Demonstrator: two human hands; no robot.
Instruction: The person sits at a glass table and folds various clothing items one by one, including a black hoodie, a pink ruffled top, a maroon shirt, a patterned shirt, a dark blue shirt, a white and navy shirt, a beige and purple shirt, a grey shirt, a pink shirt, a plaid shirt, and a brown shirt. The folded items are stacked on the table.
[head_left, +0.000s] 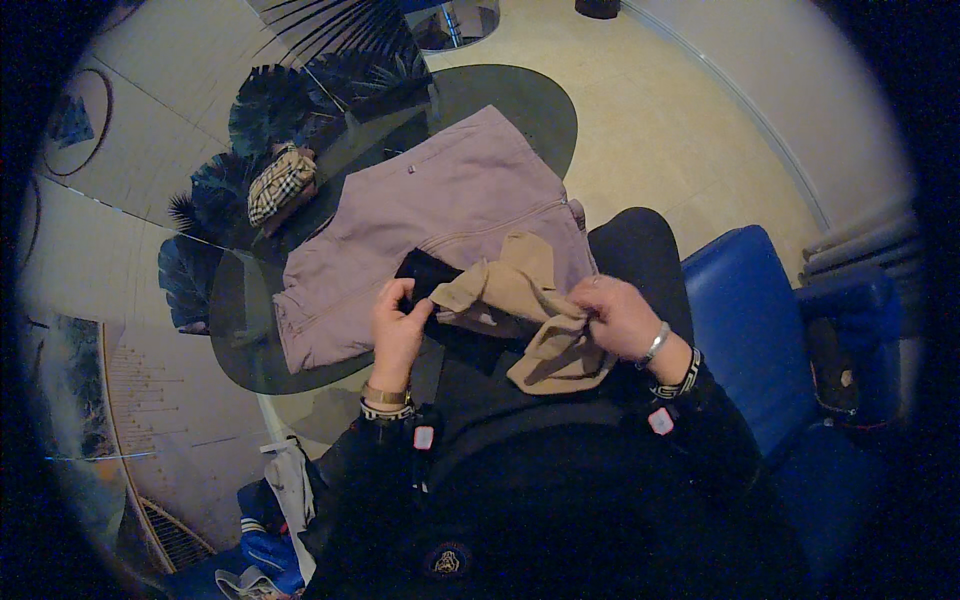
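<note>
Between my hands, a crumpled tan cloth item (551, 304) is stretched above my lap; its exact kind is hard to tell. My left hand (400, 330) pinches its left corner between thumb and fingers. A black piece of fabric (427, 271) shows right by those fingers, and I cannot tell whether they hold it too. Bunched folds at the cloth's other end are gripped by my right hand (619, 319). Behind the cloth, a mauve sleeveless garment with a zipper (450, 199) lies spread flat on a dark glass table (536, 94), partly covered by the cloth and my hands.
A checked pouch (281, 186) sits at the table's left side, beside dark artificial leaves (270, 105). To my right stands a blue padded seat (742, 322). Grey and blue clothes (289, 480) are heaped low at my left. A mirrored wall borders the table's left.
</note>
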